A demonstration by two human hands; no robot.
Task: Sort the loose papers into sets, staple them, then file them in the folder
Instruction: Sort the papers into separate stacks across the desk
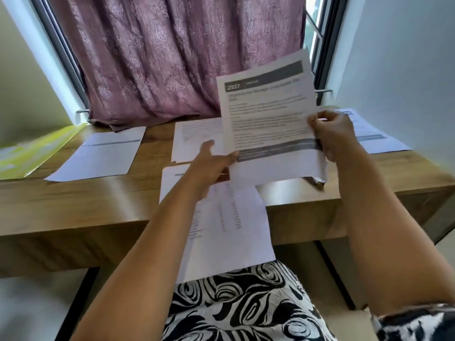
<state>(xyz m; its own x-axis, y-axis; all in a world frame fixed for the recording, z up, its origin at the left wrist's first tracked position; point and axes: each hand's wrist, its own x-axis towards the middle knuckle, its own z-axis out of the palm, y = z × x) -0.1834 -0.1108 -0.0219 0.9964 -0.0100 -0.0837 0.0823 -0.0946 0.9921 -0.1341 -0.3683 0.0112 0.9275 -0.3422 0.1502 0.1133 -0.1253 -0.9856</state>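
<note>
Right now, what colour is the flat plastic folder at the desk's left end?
Yellow-green plastic folder, lying flat; head view.

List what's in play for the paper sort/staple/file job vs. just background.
In play:
- held sheets, gripped by left hand and right hand
- paper piles on desk
- sheets overhanging desk edge
- yellow-green folder

Background:
- curtain
- window frame

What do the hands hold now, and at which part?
Both hold the printed sheet: left hand at its lower left corner, right hand at its right edge.
</note>
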